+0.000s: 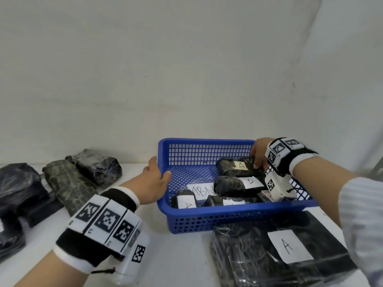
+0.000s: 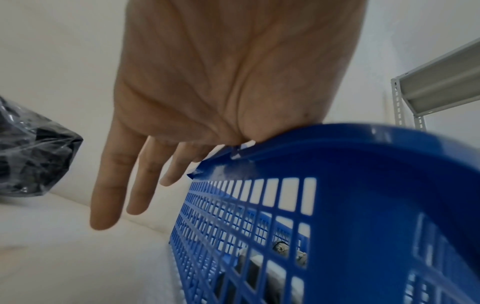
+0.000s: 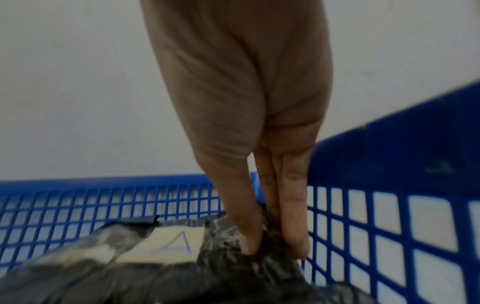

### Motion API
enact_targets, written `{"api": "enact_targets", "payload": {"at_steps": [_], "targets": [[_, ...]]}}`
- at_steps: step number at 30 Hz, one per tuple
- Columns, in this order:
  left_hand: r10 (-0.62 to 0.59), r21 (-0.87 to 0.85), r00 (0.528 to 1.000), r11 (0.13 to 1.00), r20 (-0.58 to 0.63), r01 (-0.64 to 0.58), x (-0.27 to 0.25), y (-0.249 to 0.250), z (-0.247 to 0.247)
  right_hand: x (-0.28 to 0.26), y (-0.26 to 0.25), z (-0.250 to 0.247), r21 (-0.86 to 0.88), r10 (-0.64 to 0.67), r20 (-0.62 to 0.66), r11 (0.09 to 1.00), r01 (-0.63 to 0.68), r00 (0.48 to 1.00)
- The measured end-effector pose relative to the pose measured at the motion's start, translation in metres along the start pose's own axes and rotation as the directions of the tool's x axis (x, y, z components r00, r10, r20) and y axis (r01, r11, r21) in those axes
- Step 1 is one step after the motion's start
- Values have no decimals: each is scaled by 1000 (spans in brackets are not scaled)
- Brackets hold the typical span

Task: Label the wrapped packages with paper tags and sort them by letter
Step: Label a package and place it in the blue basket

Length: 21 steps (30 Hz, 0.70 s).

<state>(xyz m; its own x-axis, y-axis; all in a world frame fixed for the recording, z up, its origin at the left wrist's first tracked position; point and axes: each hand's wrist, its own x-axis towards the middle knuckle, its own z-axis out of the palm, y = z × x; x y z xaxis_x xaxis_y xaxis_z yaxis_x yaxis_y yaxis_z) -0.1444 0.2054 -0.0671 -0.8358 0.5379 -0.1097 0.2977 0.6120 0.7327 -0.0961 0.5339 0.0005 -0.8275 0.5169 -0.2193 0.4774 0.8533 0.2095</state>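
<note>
A blue mesh basket (image 1: pixel 207 140) (image 2: pixel 363 144) (image 3: pixel 103 183) stands at the back of the white table and holds several dark wrapped packages. My right hand (image 1: pixel 258 160) (image 3: pixel 271 244) reaches into its far right corner. Thumb and fingers pinch the end of a package with an A tag (image 1: pixel 234 168) (image 3: pixel 233 277). Below it lies a package tagged B (image 1: pixel 230 186). Another A package (image 1: pixel 184 200) lies at the basket's front left. My left hand (image 1: pixel 153 179) (image 2: pixel 155 164) rests on the basket's left rim, thumb inside, straight fingers hanging outside.
A big flat package tagged A (image 1: pixel 259 255) lies in front of the basket at the right. A loose paper marked with letters (image 1: pixel 202 190) lies on the basket floor. Untagged wrapped packages (image 1: pixel 97 166) (image 1: pixel 68 181) (image 1: pixel 18 183) sit at the left. A metal shelf frame (image 2: pixel 441 82) stands at the right.
</note>
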Motion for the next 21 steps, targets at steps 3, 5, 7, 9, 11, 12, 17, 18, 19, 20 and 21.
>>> {"api": "enact_targets", "payload": {"at_steps": [3, 5, 7, 9, 11, 12, 17, 18, 19, 20, 21], "targets": [[-30, 56, 1000, 998, -4, 31, -1, 0, 0, 1, -4, 8, -35, -10, -23, 999, 9, 1000], [-68, 110, 998, 992, -7, 69, -2, 2, -1, -11, -9, 0, 22, -9, -49, 1000, 10, 999], [-98, 144, 995, 985, -14, 98, -10, 9, -2, -27, -13, -16, 109, -10, -88, 994, 20, 996], [-89, 134, 995, 987, -43, 94, -22, 14, -6, -44, -18, -34, 259, -27, -132, 964, 61, 991], [-38, 85, 991, 995, -132, 49, -37, 16, -14, -62, -26, -50, 505, -47, -161, 855, 123, 986], [-17, 71, 979, 997, -205, 32, -44, 14, -20, -73, -32, -55, 617, -68, -182, 768, 168, 981], [-10, 85, 878, 995, -478, 58, -82, -14, -67, -141, -99, -46, 866, -67, -358, 350, 358, 931], [-32, 103, 868, 990, -496, 95, -89, -24, -79, -156, -116, -38, 881, -78, -367, 291, 373, 927], [-57, 120, 855, 983, -516, 138, -97, -34, -91, -169, -133, -30, 892, -100, -367, 245, 380, 925], [-95, 128, 838, 973, -537, 192, -104, -45, -103, -182, -149, -22, 900, -128, -362, 208, 382, 923], [-135, 132, 815, 959, -564, 251, -111, -57, -114, -193, -165, -14, 908, -158, -356, 173, 381, 921]]}}
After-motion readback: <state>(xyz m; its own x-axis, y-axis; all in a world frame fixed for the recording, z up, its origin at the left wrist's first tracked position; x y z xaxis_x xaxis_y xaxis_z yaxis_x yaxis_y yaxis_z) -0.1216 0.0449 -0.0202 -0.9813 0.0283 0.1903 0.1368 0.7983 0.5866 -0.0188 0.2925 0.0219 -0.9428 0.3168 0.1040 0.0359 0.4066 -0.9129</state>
